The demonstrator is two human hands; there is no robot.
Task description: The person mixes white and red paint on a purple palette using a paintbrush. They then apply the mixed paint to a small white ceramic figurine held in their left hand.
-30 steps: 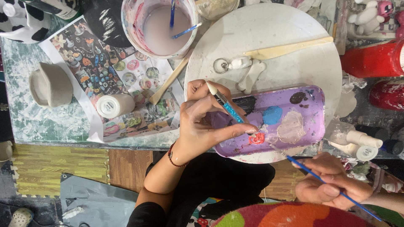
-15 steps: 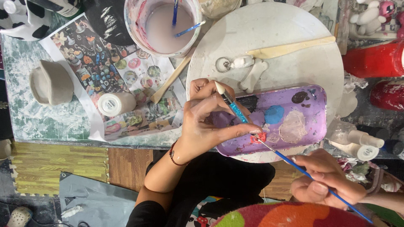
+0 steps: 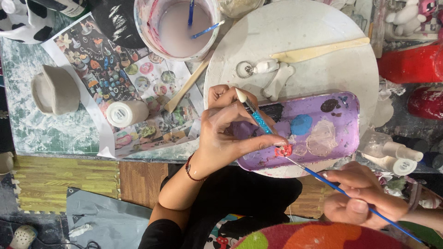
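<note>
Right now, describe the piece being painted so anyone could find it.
On the round white board lies a purple tray. At its near edge the left hand pinches a tiny red piece, the only red thing there, touched by a thin blue brush.

The tray [image 3: 341, 133] lies on the round board [image 3: 323, 55], cup [image 3: 177, 27] apparently behind-left, bottle [image 3: 127, 113] further left.

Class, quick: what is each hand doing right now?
Left hand: closed, holding a glittery blue brush and a small red piece.
Right hand: closed on a thin blue brush.
</note>
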